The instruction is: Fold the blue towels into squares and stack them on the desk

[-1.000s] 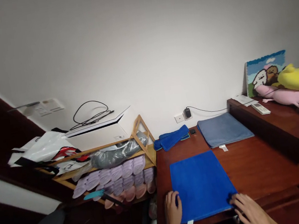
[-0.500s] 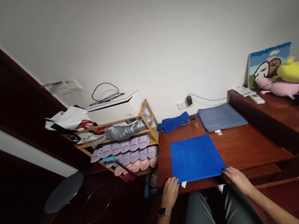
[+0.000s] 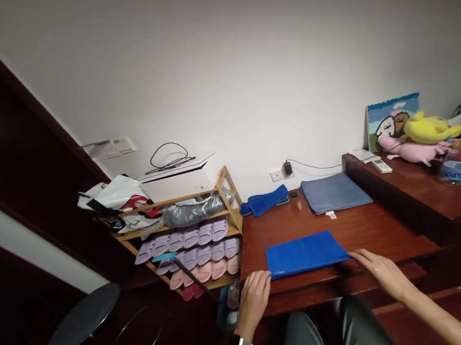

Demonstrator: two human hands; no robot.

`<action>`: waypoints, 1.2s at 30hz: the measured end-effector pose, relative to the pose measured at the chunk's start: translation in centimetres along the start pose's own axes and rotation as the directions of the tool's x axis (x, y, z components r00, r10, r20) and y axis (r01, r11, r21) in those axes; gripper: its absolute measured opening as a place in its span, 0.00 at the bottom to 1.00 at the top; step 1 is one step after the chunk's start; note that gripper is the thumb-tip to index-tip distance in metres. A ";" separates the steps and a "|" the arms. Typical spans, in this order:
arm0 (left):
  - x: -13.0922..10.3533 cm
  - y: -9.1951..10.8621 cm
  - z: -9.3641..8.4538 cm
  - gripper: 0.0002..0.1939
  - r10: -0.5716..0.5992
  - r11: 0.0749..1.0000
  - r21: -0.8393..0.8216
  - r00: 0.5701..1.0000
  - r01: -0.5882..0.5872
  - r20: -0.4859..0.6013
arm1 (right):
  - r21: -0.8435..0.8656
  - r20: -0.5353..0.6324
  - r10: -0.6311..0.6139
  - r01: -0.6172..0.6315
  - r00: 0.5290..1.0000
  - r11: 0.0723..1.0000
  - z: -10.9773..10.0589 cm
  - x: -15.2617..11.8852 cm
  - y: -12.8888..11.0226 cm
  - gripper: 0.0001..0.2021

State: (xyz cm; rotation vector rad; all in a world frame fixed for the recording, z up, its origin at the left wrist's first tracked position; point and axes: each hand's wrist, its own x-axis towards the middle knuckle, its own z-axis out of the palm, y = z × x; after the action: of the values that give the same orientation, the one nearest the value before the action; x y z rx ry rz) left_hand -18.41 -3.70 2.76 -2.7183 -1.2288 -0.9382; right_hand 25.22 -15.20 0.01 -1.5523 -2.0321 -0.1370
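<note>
A bright blue cloth lies on the reddish-brown wooden table as a narrow band, wider than it is deep. My left hand, with a watch on the wrist, pinches its near left corner. At the near right corner, my right hand grips the cloth between thumb and fingers. Whether the near edge is raised off the wood is hard to tell. Behind it lie a folded grey-blue cloth with a white tag and a smaller folded blue cloth.
Left of the table stands a wooden shoe rack with several slippers, bags and a white box. A round stool is further left. On the raised right surface are plush toys, a remote and a plastic bottle.
The blue cloth has gone from a nearly square spread to about half that depth; its white tag no longer shows. Both hands keep its near corners. The camera view has shifted slightly.
</note>
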 end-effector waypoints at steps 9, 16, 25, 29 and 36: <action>11.9 5.0 -6.7 0.11 0.051 0.969 -0.229 0.978 -0.098 -0.202 | 0.093 -0.232 0.049 -0.028 0.972 0.995 -13.2 5.1 2.6 0.18; 24.7 3.9 -2.0 0.11 0.077 0.925 -0.378 0.994 -0.045 0.071 | 0.069 -0.224 0.079 -0.065 0.971 0.996 -14.1 12.7 11.5 0.17; 43.2 4.4 5.6 0.10 0.046 0.935 -0.331 0.968 -0.128 -0.246 | -0.037 -0.488 0.169 -0.214 0.856 0.976 -14.9 27.8 23.4 0.17; 44.6 4.5 10.7 0.09 0.100 0.946 -0.265 0.948 -0.185 -0.303 | -0.019 -0.568 0.211 -0.269 0.796 0.963 -12.6 28.5 27.5 0.16; 38.3 3.7 24.9 0.11 0.142 0.986 -0.080 0.987 -0.148 -0.078 | 0.024 -0.379 0.439 -0.465 0.815 0.885 0.9 20.0 34.1 0.17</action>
State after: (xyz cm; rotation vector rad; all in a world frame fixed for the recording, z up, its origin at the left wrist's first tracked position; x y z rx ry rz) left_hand 16.61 25.93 3.39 -2.7658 -0.9848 -1.0845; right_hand 52.81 13.18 0.46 -1.8480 -1.3339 -0.2967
